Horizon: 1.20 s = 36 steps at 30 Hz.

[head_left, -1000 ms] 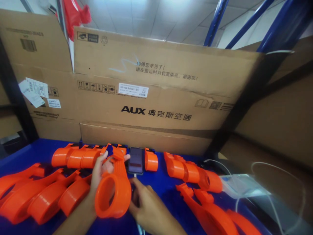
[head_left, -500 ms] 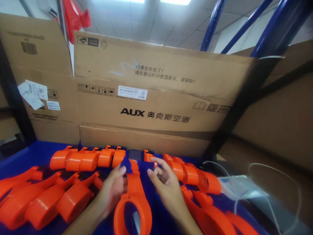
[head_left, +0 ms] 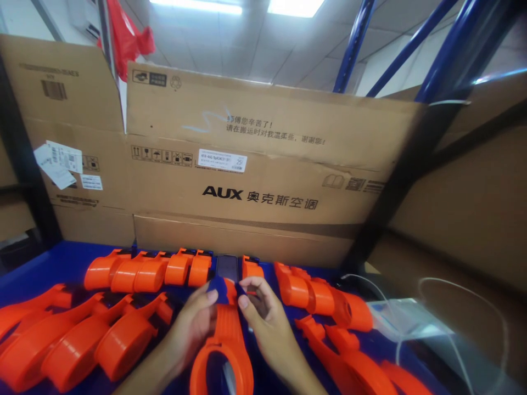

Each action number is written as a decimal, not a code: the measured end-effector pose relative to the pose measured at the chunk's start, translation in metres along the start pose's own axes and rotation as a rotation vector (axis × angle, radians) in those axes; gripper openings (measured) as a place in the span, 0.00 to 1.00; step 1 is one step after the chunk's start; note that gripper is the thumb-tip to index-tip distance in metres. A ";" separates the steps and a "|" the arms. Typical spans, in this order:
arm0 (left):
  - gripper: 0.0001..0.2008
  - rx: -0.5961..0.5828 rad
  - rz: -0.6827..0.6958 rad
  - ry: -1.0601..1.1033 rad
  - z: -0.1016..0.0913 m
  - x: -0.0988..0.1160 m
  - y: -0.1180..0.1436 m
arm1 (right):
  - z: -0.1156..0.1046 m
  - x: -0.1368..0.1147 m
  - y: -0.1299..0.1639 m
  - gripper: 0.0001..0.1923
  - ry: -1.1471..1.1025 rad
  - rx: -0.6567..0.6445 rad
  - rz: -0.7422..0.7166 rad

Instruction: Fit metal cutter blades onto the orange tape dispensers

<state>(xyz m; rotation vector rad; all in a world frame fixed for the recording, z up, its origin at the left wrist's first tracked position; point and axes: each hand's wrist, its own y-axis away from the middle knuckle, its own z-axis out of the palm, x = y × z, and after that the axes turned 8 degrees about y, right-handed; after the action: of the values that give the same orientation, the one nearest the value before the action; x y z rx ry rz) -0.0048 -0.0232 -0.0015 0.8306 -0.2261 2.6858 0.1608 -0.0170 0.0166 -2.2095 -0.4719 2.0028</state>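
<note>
Blue table [head_left: 61, 258], rows of orange plastic parts [head_left: 148, 270], phone [head_left: 227, 267], clear plastic bag [head_left: 405, 323], white cable [head_left: 370, 285]

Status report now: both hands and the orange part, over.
Left hand and right hand both grip orange ring-handled part at blue tip. Phone just behind. Orange parts alongside.

A second ago my left hand [head_left: 191, 329] alone held the orange ring-ended part [head_left: 224, 345] tilted, ring up, while my right hand [head_left: 263, 323] lay low beside it. Now I hold it in both hands, ring toward me, fingertips closed together on its blue end piece [head_left: 224, 285].
</note>
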 end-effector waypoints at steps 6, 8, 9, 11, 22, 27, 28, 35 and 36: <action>0.19 0.117 0.107 -0.222 0.003 -0.001 0.002 | -0.006 -0.006 -0.002 0.14 0.065 0.007 -0.027; 0.18 0.123 0.135 -0.240 0.003 -0.001 0.001 | -0.011 -0.009 -0.001 0.14 0.063 0.002 -0.040; 0.18 0.127 0.147 -0.241 0.004 -0.001 0.001 | -0.013 -0.011 -0.001 0.14 0.061 -0.008 -0.049; 0.16 0.136 0.177 -0.244 0.004 -0.001 0.002 | -0.017 -0.012 -0.001 0.14 0.071 -0.028 -0.069; 0.23 0.129 0.332 -0.331 0.008 -0.003 0.000 | -0.017 -0.015 0.000 0.17 0.151 -0.020 -0.148; 0.23 0.077 0.330 -0.344 0.008 -0.002 -0.001 | -0.019 -0.013 -0.001 0.16 0.181 -0.044 -0.156; 0.23 0.072 0.334 -0.344 0.008 -0.002 -0.001 | -0.019 -0.012 -0.002 0.15 0.193 -0.045 -0.154; 0.22 0.047 0.361 -0.336 0.008 -0.002 0.001 | -0.019 -0.012 -0.001 0.16 0.206 -0.052 -0.161; 0.22 0.058 0.372 -0.328 0.007 -0.002 0.002 | -0.019 -0.012 0.000 0.16 0.211 -0.064 -0.161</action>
<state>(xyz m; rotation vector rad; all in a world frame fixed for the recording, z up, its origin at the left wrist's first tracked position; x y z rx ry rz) -0.0003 -0.0276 0.0034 1.3673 -0.4158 2.8862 0.1790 -0.0183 0.0307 -2.3045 -0.6716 1.6760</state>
